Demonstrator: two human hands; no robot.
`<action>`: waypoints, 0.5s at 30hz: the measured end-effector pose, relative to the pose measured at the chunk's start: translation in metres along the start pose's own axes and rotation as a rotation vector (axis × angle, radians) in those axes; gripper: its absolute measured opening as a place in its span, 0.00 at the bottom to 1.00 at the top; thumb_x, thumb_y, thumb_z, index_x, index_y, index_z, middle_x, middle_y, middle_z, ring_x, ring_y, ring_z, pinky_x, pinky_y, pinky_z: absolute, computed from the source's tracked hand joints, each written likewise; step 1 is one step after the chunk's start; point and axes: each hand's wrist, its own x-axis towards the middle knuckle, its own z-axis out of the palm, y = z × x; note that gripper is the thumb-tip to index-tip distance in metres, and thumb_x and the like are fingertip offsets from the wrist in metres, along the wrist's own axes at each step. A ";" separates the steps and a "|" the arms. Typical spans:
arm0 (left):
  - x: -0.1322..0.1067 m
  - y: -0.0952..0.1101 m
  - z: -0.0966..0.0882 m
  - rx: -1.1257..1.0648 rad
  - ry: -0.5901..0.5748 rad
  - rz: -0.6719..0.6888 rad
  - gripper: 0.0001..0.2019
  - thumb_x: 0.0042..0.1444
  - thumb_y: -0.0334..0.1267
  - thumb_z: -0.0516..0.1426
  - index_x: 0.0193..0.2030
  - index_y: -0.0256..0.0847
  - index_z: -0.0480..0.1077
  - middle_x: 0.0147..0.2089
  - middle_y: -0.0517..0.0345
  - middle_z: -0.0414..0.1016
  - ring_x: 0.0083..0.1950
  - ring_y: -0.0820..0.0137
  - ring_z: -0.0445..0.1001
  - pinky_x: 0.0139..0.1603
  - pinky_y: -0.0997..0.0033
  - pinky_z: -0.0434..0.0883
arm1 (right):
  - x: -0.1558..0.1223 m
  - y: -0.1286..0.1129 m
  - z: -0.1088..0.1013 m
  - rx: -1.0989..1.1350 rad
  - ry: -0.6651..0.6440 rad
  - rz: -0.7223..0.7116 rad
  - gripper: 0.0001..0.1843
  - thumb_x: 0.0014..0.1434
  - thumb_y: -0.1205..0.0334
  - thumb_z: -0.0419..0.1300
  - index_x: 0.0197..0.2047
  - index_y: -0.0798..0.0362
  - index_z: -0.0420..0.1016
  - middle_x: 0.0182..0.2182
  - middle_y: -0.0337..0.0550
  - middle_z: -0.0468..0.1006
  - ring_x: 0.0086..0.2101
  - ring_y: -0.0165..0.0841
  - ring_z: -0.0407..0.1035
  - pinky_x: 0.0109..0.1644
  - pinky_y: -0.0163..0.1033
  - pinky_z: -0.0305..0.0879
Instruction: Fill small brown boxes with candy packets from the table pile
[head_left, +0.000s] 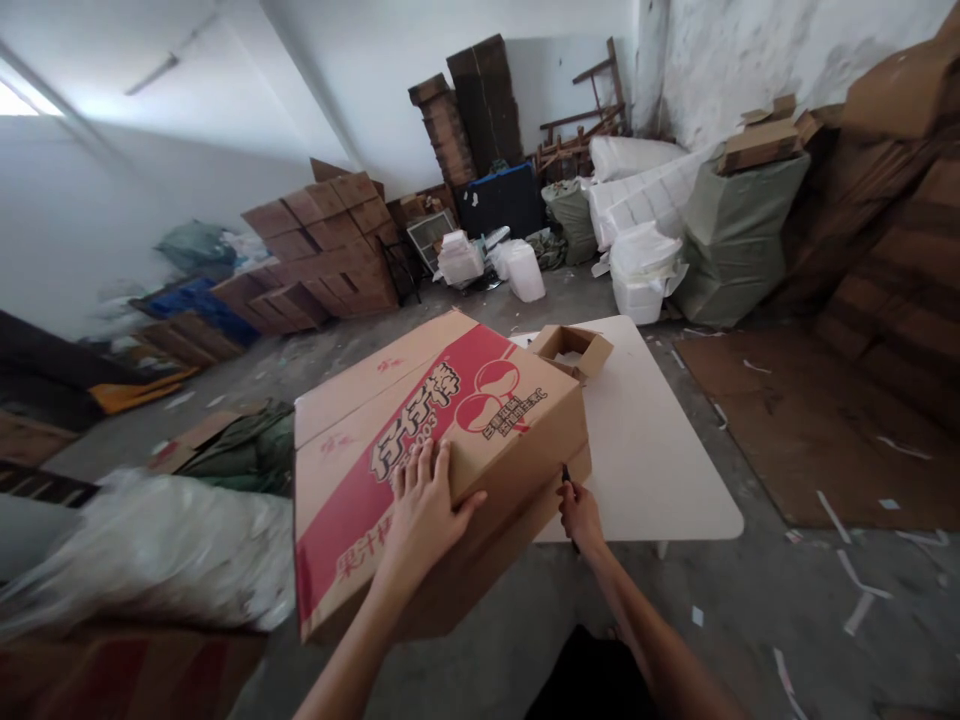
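A large cardboard box (517, 470) with a red band, lollipop pictures and printed characters sits tilted in view on the white table, its near left part reaching past the table edge. My left hand (426, 505) lies on the box's printed face with the fingers spread and the thumb at the near edge. In my right hand (581, 515), fingers wrapped round it, is a slim black box cutter (567, 476). Its tip meets the side of the box near the right corner; whether the blade is in the cardboard I cannot tell.
A small open carton (598, 354) stands on the white table (652, 450) behind the box. Flattened cardboard (840, 420) and paper strips lie on the floor to the right. Plastic-wrapped bundles (202, 550) are at the left. Stacked cartons (322, 245) and sacks (739, 225) line the walls.
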 end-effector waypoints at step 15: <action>-0.094 -0.120 -0.046 -0.283 -0.315 0.314 0.39 0.60 0.57 0.57 0.74 0.47 0.53 0.77 0.48 0.55 0.78 0.54 0.51 0.77 0.41 0.47 | -0.079 -0.013 0.060 -0.020 -0.035 0.077 0.31 0.59 0.33 0.51 0.30 0.54 0.75 0.11 0.32 0.60 0.11 0.27 0.53 0.16 0.33 0.48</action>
